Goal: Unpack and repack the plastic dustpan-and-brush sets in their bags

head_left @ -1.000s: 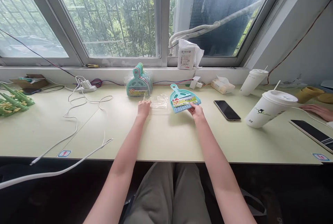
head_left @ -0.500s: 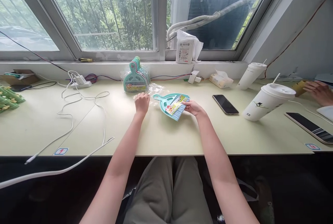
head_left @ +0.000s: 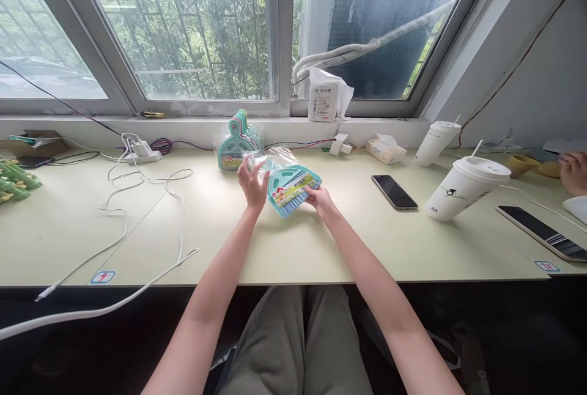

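Note:
A turquoise dustpan-and-brush set [head_left: 287, 190] with a yellow and green printed label and striped bristles is tilted above the table. My right hand [head_left: 322, 201] grips its lower right edge, thumb on the label side. Clear plastic wrap [head_left: 280, 155] covers the set's handle end. At the left of the set is my left hand [head_left: 254, 186], fingers spread beside the plastic; whether they touch it I cannot tell. Just behind stands a row of several matching dustpan sets [head_left: 232, 149] in clear plastic.
White cables [head_left: 123, 211] sprawl over the left of the table, near a power strip [head_left: 144, 153]. To the right are a phone [head_left: 394, 192], two white cups [head_left: 463, 187], a tissue pack [head_left: 385, 149] and another phone [head_left: 541, 233]. Another person's hand [head_left: 574, 172] shows at the right edge.
My right hand has brought the dustpan set left and slightly nearer. My left hand's fingers have spread apart and turned upward, and the plastic now lies over the handle.

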Available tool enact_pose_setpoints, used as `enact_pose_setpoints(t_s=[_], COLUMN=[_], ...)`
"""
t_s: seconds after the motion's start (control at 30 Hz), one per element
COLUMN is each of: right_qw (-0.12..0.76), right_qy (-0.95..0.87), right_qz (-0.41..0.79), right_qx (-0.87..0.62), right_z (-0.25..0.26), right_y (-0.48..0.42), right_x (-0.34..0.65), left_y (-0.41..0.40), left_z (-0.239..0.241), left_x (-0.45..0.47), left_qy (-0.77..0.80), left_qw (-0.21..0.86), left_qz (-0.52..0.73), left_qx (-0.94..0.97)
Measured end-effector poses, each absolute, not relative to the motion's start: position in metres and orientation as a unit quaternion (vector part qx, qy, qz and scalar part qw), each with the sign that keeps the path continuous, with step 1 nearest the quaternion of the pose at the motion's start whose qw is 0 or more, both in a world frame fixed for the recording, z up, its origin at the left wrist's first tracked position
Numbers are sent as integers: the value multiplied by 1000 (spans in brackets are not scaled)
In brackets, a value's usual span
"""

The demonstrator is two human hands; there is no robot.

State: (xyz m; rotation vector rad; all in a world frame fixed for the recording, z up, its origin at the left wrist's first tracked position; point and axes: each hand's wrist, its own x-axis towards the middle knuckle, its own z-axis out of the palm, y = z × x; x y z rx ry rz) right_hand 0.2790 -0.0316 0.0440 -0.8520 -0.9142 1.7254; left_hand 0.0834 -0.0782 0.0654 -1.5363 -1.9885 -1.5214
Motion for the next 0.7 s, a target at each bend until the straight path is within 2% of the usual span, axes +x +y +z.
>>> enact_pose_setpoints(t_s=[0.07,0.17,0.23,0.3,0.5,0.7], right_qw=[507,512,506,511,590,611], right_qy=[-358,-359,-369,-373,-305,-292], right_qz=[705,705,707,704,668,662], right_qx=[-344,-334,-328,-323,-335,-320], right_z=[44,45,45,43,39,40], right_y=[-34,-35,-35,-36,-37,-37], right_x=[277,276,275,274,269,265], left_y=[-73,-64,-58,-55,-52,-53], left_z=[66,63,59,53,38,43], left_x=[81,72,68,71,93,99], left_qy=[-687,-591,-484,-416,-411,-396], left_qw=[38,-220,-387,-475,-581,-572], left_qz=[-594,-695,-696,-675,-590,-602], left_qx=[-416,-346,-363,-382,-381,-391])
